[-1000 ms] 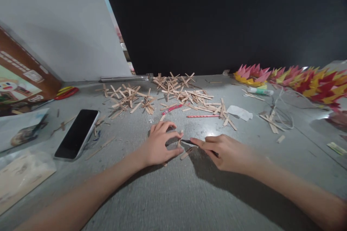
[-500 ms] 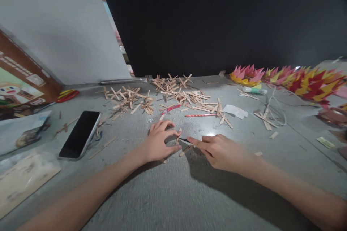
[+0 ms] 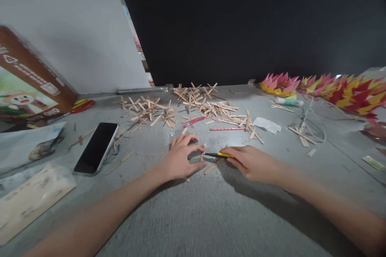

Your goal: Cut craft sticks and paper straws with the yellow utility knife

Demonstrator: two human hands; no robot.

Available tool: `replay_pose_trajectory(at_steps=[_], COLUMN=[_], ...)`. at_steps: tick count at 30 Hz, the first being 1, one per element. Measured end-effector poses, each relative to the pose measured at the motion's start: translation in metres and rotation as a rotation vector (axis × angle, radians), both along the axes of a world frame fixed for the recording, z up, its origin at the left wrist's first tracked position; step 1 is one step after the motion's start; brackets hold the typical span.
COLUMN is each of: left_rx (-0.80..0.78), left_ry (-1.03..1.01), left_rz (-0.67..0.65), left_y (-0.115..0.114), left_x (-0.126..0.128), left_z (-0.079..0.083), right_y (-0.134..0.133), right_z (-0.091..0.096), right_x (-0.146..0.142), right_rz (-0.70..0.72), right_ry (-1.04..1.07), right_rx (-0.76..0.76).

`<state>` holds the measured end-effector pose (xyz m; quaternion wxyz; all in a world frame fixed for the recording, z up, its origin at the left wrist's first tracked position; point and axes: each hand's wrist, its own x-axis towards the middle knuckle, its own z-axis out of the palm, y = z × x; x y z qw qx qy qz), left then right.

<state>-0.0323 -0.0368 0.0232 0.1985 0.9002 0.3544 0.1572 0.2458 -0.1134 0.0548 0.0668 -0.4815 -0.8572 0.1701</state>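
Note:
My left hand (image 3: 183,156) rests on the table and pinches a short wooden craft stick (image 3: 202,156) between thumb and fingertips, one end toward me and the other away. In my right hand (image 3: 256,164) is a yellow-handled utility knife (image 3: 224,155), gripped with the index finger along it. Its dark, thin blade points left and meets or nearly meets the stick; I cannot tell whether it touches. Another craft stick (image 3: 211,168) lies flat just below the blade. A further stick end peeks out under my left hand.
Piled crossed craft sticks (image 3: 208,106) lie at the back, near a red pencil (image 3: 227,129) and a white paper scrap (image 3: 267,125). A phone (image 3: 96,148), plastic packets (image 3: 36,196) and a brown box (image 3: 30,84) are on the left. Pink-yellow paper flowers (image 3: 280,83), a glue stick (image 3: 288,101) and a cable (image 3: 324,128) are right.
My right hand has drawn back to the right along the knife, so its yellow handle now shows. My left hand keeps its pinch on the stick. The whole view has shifted slightly.

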Motion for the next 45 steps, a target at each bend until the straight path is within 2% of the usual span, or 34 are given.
replay_pose_trajectory(at_steps=[4, 13, 21, 28, 36, 45], left_rx=[0.003, 0.001, -0.019, -0.062, -0.132, -0.146], left_ry=[-0.011, -0.016, 0.009, -0.095, -0.212, -0.241], left_rz=[0.001, 0.008, -0.010, -0.013, 0.009, -0.020], left_y=[-0.002, 0.000, 0.000, 0.001, -0.006, -0.007], left_x=[0.000, 0.001, 0.000, 0.000, -0.001, -0.002], left_z=[0.000, -0.003, 0.000, -0.001, -0.007, -0.005], right_y=[0.002, 0.004, 0.004, 0.001, 0.001, 0.002], right_z=[-0.003, -0.009, -0.017, -0.007, -0.017, -0.027], right_x=[-0.001, -0.002, 0.000, -0.004, 0.000, 0.001], right_rz=[-0.035, 0.009, 0.045, 0.099, 0.058, 0.022], right_ry=[0.052, 0.089, 0.081, 0.122, 0.132, 0.162], right_rx=[-0.033, -0.022, 0.050, 0.047, 0.216, 0.247])
